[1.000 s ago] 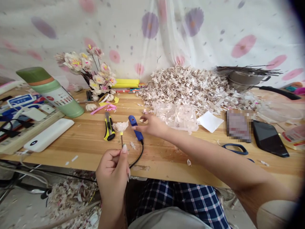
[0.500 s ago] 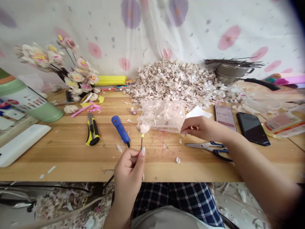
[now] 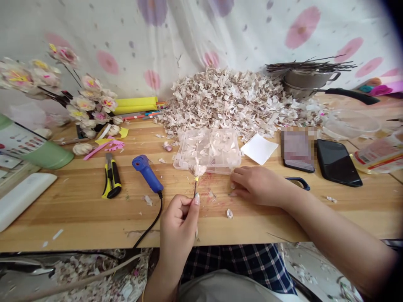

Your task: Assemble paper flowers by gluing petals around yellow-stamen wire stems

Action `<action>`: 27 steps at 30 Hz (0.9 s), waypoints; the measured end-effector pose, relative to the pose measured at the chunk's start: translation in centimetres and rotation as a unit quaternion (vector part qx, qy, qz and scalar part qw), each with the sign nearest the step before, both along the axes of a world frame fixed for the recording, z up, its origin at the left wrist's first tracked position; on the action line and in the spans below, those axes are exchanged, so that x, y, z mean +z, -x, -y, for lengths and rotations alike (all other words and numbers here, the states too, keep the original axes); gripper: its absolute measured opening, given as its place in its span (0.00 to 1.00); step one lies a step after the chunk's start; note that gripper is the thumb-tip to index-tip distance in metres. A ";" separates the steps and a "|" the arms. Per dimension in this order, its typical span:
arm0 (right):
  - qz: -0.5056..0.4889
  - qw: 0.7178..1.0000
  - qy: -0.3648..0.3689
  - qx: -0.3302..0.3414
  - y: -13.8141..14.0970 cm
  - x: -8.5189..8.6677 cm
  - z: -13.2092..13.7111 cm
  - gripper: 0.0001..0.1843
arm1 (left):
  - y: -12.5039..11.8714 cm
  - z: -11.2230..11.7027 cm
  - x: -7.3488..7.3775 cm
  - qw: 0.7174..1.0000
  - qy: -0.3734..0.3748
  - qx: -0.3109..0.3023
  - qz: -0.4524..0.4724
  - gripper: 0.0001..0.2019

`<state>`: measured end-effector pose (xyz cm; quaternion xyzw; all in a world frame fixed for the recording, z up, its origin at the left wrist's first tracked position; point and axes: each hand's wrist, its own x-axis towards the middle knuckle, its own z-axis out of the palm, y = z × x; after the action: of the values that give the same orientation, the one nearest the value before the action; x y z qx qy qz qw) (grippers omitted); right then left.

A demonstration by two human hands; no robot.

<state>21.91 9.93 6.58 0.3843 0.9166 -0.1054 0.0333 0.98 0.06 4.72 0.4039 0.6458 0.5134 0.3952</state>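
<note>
My left hand [image 3: 180,222] pinches the thin brown stem of a small handmade flower [image 3: 197,168], held upright with pale petals on top and a yellow band below them. Low over the tabletop, my right hand [image 3: 252,184] has its fingers bent and thumb drawn in; what lies at the fingertips is too small to make out. It is at the front right corner of a clear plastic box [image 3: 208,147] holding pale petals. Scissors [image 3: 304,183] lie mostly hidden under the right wrist. A loose petal [image 3: 229,214] lies between the hands.
A blue corded tool [image 3: 147,173] and a utility knife [image 3: 111,176] lie left. Behind the box rises a heap of pale flakes [image 3: 220,96]. White paper [image 3: 260,149], two phones [image 3: 338,161] and a pot topped with twigs [image 3: 307,79] are right. Finished flowers [image 3: 91,102] stand back left.
My right hand has come down and left from beside the box to the tabletop, uncovering the white paper and covering most of the scissors. The left hand still holds the flower. The view has shifted slightly.
</note>
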 end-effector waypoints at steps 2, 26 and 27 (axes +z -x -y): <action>0.011 1.000 -0.023 0.013 0.3 -0.3 0.1 0.11 | -0.2 0.0 0.0 1.000 0.003 -0.004 -0.003 0.15; -0.294 0.948 0.097 0.070 -0.5 0.3 0.0 0.11 | -0.8 0.0 -1.8 0.928 0.005 -0.155 -0.340 0.11; -0.287 0.951 0.092 0.067 -0.5 0.3 0.0 0.11 | -0.9 0.1 -1.8 0.917 0.001 -0.153 -0.369 0.10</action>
<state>22.45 9.98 6.88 0.2709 0.8973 -0.2930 -0.1888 1.87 -0.02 2.88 0.6583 0.6766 0.2607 0.2023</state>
